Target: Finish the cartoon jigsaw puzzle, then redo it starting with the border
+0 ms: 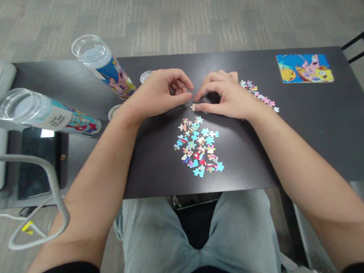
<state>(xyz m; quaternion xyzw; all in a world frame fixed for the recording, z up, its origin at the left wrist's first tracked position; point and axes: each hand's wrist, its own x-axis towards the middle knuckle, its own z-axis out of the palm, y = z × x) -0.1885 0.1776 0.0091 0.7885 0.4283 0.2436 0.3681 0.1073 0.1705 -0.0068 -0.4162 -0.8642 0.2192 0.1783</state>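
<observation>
A small puzzle piece (pixel 193 107) is pinched at the thumb tip of the right hand (pixel 227 94), over the middle of the table (pixel 154 164). The left hand (pixel 161 92) is just beside it, loosely curled and holding nothing. Nearer the person lies a scattered pile of pieces (pixel 191 145); another pile (pixel 265 100) is partly hidden behind the right hand. Farther right lies a picture card (pixel 307 68); two printed tubes (pixel 114 76) stand at left.

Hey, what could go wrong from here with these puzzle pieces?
Your left hand is close to the blue tube and might knock it. The loose pieces lie near the front edge of the table and could get swept off. Your right hand is beside a second pile, so the piles might mix.
</observation>
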